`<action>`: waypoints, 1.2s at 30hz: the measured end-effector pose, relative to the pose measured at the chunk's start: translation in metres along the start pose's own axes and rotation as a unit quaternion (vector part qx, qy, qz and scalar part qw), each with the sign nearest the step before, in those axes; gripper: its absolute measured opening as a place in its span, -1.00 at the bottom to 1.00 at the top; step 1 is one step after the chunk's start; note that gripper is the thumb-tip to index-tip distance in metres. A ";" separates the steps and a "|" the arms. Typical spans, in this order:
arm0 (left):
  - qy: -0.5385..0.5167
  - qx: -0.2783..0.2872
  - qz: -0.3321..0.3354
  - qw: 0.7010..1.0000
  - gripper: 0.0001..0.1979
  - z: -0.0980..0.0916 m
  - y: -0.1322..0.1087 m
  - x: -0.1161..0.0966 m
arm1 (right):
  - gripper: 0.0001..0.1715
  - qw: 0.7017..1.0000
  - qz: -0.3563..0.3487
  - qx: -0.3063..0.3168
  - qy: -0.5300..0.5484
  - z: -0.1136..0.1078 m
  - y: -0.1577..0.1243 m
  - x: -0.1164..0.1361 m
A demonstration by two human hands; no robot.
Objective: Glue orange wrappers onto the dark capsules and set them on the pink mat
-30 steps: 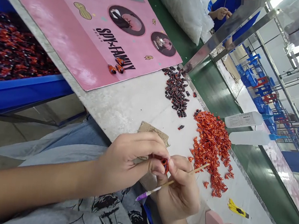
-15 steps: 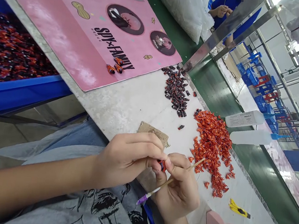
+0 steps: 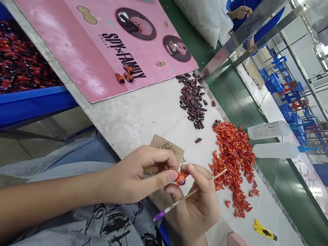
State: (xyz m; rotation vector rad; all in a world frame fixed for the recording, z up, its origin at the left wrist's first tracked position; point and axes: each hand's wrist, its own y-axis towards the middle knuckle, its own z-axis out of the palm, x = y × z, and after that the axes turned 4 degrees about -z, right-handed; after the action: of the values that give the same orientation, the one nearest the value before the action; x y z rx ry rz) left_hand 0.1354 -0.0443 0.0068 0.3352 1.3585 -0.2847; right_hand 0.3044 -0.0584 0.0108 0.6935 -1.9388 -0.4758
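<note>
Left hand [image 3: 138,176] clamps the orange piece [image 3: 181,178], lifted off the table [image 3: 140,124] and held steady beside the stick [image 3: 215,177] my right hand [image 3: 195,215] pinches.

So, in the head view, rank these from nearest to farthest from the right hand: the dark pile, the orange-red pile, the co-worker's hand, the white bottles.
From the right hand:
1. Orange-red pile, on the table just beside the fingers.
2. Dark pile, farther up the table.
3. White plastic bottles, beyond the table's far edge.
4. Co-worker's hand, far off at the top.
</note>
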 end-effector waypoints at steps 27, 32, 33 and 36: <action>0.256 0.005 0.395 0.883 -0.84 0.003 0.003 -0.001 | -0.77 0.953 0.147 0.000 0.264 -0.003 -0.003 0.014; 0.251 0.019 0.402 0.881 -0.82 0.003 0.004 -0.002 | -0.77 0.953 0.139 0.011 0.269 -0.004 -0.003 0.013; 0.255 0.019 0.401 0.880 -0.82 0.002 0.004 -0.001 | -0.77 0.953 0.139 0.013 0.270 -0.004 -0.003 0.013; 0.269 0.009 0.400 0.876 -0.83 0.002 0.002 -0.001 | -0.75 0.952 0.145 0.011 0.269 -0.005 -0.001 0.012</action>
State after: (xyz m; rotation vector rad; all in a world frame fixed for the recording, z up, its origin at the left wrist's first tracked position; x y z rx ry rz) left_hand 0.1373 -0.0433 0.0079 1.0096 1.6288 0.5303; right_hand 0.3048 -0.0673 0.0200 0.4748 -1.4925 -0.0664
